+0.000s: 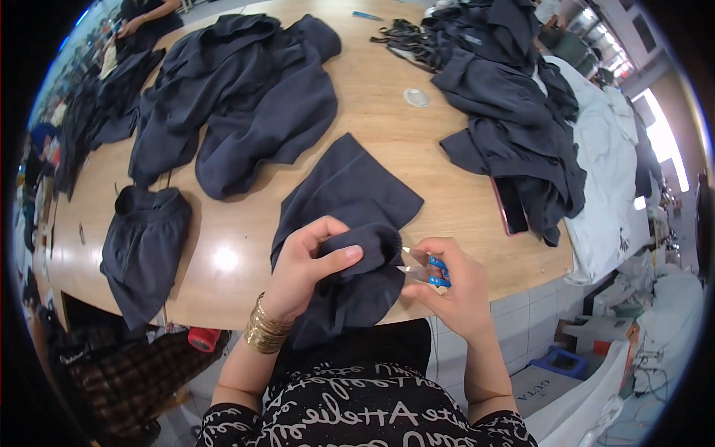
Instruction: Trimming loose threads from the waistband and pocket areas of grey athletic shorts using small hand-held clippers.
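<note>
My left hand (313, 261) grips a folded edge of a dark navy garment (342, 186), thumb on top and fingers tucked beneath. The cloth's far part lies flat on the table, and its near part hangs over the front edge. In my right hand (454, 287) is a pair of small thread snips (438, 272) with blue grips. Its two blades are spread apart, their tips right at the stitched edge of the held fold. Whether a thread lies between the blades is too small to tell.
Dark garments lie heaped at the far left (246, 97) and the right (514, 127) of the wooden table (380, 112). A smaller gathered piece (149, 246) hangs over the near left edge. A phone (510, 205), a round pale disc (417, 97) and dark strips (408, 43) also lie there. Another person (145, 18) stands far left.
</note>
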The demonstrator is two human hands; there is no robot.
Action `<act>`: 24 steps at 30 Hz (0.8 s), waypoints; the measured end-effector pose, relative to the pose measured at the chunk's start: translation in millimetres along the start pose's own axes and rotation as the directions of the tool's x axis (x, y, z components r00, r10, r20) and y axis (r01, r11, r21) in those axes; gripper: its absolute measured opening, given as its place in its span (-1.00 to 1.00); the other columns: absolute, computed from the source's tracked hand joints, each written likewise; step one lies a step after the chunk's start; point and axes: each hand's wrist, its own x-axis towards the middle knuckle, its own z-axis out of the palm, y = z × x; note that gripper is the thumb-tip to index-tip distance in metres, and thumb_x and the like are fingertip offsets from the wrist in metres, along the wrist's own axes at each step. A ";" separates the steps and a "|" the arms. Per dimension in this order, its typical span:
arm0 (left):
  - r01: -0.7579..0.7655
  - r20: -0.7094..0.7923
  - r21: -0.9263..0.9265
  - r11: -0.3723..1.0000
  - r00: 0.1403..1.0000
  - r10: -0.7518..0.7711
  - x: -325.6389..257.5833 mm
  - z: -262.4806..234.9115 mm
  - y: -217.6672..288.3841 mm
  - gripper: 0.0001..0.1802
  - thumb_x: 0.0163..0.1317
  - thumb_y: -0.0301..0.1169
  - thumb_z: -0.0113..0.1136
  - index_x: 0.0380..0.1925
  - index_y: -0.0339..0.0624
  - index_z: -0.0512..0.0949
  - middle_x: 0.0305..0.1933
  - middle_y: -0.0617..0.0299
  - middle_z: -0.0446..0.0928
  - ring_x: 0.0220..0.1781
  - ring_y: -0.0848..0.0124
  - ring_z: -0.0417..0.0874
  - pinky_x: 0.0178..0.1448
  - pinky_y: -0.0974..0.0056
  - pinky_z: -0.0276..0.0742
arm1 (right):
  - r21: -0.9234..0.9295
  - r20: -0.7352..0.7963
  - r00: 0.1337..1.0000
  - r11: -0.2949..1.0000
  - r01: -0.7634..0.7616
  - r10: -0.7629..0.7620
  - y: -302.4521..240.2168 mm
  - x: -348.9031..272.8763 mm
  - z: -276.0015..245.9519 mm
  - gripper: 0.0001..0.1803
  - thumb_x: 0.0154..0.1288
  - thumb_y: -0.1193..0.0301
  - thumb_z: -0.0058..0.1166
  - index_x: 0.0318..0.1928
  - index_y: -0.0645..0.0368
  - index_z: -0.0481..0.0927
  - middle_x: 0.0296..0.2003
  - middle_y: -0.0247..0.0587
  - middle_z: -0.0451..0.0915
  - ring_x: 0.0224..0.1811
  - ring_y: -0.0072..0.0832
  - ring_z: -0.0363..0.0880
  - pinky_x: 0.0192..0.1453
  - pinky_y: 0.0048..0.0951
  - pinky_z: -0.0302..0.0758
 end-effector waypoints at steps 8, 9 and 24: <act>0.018 0.054 -0.074 0.997 0.998 -0.014 -4.5 -4.4 -4.4 -0.86 0.14 -0.54 0.26 -0.37 -0.20 0.46 -0.26 0.29 0.58 -0.25 0.63 0.56 -0.10 0.50 0.48 | -0.395 -0.061 0.969 0.897 0.198 -0.240 2.2 -1.5 12.7 -0.67 0.00 0.19 0.33 -0.34 0.11 0.54 -0.54 -0.38 0.51 -0.53 -0.44 0.44 -0.42 -0.46 0.30; 0.020 0.052 -0.076 0.997 0.999 -0.016 -4.9 -4.0 -4.4 -0.86 0.14 -0.54 0.26 -0.37 -0.20 0.46 -0.26 0.29 0.58 -0.25 0.63 0.56 -0.10 0.50 0.48 | -0.394 -0.059 0.969 0.898 0.197 -0.239 1.3 -1.2 12.9 -0.67 0.00 0.19 0.33 -0.34 0.11 0.54 -0.54 -0.38 0.51 -0.53 -0.44 0.44 -0.42 -0.46 0.30; -0.011 0.066 -0.036 0.999 0.998 0.013 -5.2 -0.8 -2.3 -0.84 0.13 -0.56 0.28 -0.38 -0.21 0.45 -0.28 0.30 0.58 -0.26 0.65 0.54 -0.12 0.52 0.47 | -0.450 -0.035 0.956 0.859 0.246 -0.292 -2.3 1.7 9.3 -0.66 0.01 0.17 0.32 -0.32 0.12 0.55 -0.54 -0.39 0.53 -0.51 -0.45 0.46 -0.43 -0.45 0.33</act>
